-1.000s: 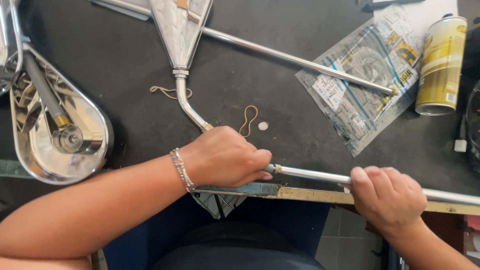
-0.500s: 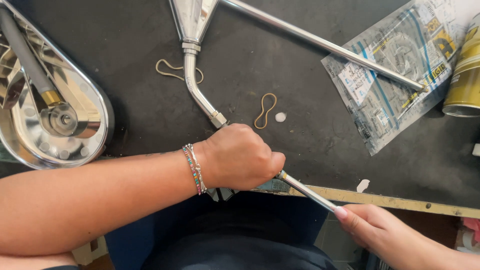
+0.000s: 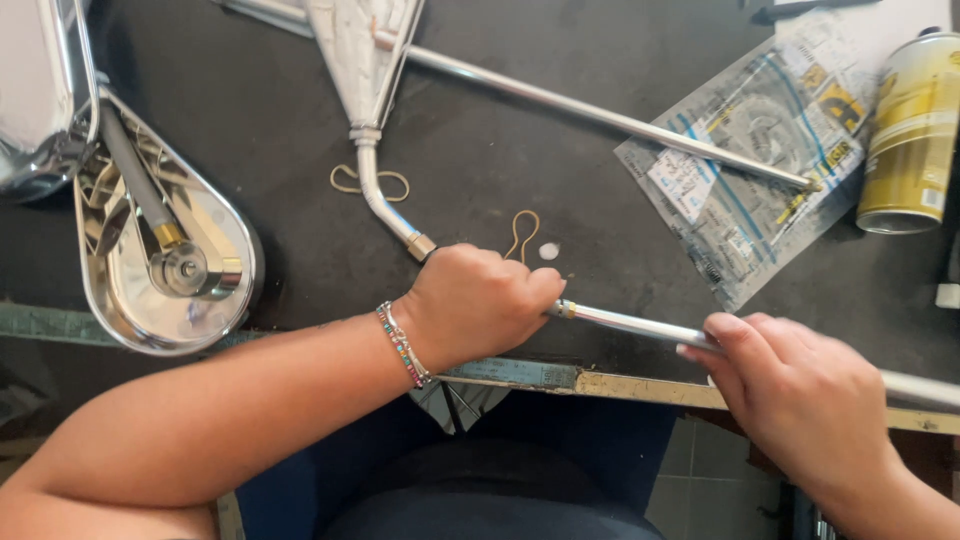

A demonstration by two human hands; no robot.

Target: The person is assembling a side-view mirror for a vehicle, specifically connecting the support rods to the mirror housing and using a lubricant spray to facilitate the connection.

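Your left hand (image 3: 480, 305) clenched on joint, right hand (image 3: 800, 395) gripping chrome rod (image 3: 630, 323) at table (image 3: 640, 385) front edge; keep rod straight.

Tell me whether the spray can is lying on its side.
No: the spray can stands upright at the table's right edge, apart from both hands.

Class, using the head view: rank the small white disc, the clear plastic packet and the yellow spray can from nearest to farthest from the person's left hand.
From the left hand:
1. Small white disc, just above the knuckles.
2. Clear plastic packet, further right, mid-table.
3. Yellow spray can, at the far right edge.
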